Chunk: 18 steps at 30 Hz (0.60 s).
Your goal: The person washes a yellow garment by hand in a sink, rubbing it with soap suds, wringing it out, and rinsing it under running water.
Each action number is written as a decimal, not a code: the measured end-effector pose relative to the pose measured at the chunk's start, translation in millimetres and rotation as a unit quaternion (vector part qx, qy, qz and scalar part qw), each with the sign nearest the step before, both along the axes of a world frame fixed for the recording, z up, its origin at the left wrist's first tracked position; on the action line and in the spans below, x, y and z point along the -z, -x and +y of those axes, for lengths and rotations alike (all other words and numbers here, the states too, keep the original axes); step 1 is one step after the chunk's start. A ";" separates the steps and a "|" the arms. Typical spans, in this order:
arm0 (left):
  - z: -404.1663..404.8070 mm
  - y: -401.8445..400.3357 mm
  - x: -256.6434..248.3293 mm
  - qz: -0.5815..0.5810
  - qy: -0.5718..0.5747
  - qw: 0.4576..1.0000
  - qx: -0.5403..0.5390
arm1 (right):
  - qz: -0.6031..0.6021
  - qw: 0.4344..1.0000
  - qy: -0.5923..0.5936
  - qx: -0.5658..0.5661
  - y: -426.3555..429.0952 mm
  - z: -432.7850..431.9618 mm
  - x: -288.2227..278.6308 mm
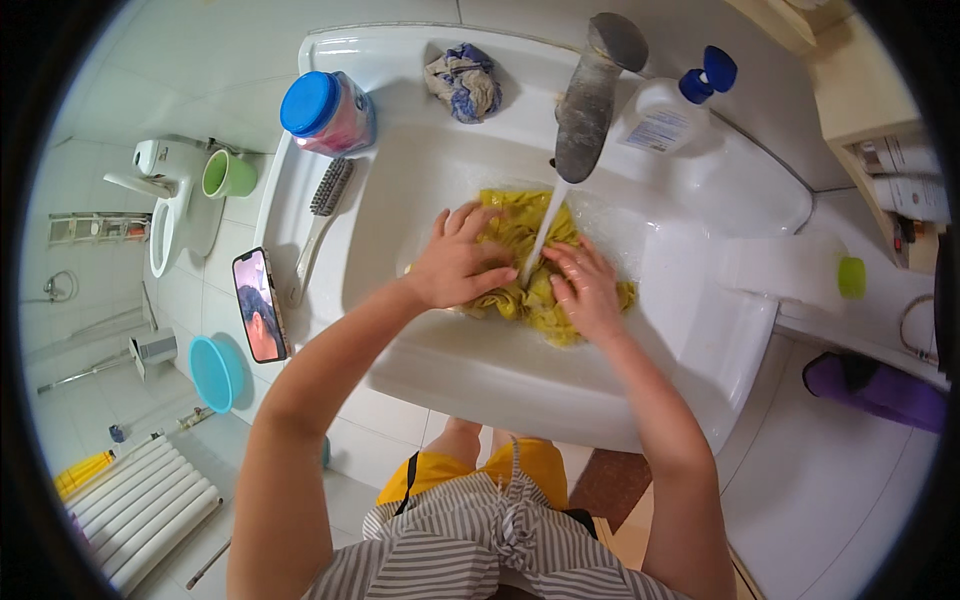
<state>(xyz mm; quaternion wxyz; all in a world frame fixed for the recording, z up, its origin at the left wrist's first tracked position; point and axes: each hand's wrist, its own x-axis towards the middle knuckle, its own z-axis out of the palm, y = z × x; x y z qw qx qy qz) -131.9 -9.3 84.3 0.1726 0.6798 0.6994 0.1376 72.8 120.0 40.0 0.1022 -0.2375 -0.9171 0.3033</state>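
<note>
A wet yellow-green cloth (551,319) lies bunched in the white ceramic basin (420,169). From the grey-coated faucet (585,112) a stream of water (546,229) falls onto its middle, between my hands. My left hand (463,261) is palm down over the cloth's left part, fingers spread and thumb pointing to the stream. On the right part rests my right hand (586,289), wet, its fingers apart and slightly bent. Neither hand visibly grips the fabric. Water splashes about the cloth's right side.
Along the left rim stand a blue-lidded tub (330,112), a brush (322,217) and a smartphone (260,306). A crumpled rag (465,82) lies at the back. To the right are a blue-capped pump bottle (664,112) and a green-capped bottle (795,266). A blue bowl (215,373) is at lower left.
</note>
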 end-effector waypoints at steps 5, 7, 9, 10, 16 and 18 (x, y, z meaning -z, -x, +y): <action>27.1 -28.2 37.7 0.164 0.117 0.976 -0.085 | -0.090 0.984 -0.153 -0.028 39.0 -14.7 28.7; 39.8 -22.7 51.0 0.168 0.113 0.974 -0.102 | -0.225 0.969 -0.105 -0.020 59.0 -4.4 36.8; 49.3 -15.1 63.3 0.193 0.210 0.955 -0.082 | -0.184 0.979 -0.087 0.005 72.3 1.0 39.2; 50.7 -11.1 71.6 0.191 0.212 0.955 -0.086 | -0.142 0.987 -0.073 0.031 78.6 4.3 38.8; 86.7 2.2 55.5 0.132 0.216 0.962 -0.105 | -0.003 0.998 0.020 0.054 91.7 31.2 42.4; 85.1 5.3 62.7 0.215 0.092 0.965 -0.119 | -0.035 0.998 0.007 0.057 95.8 33.8 23.0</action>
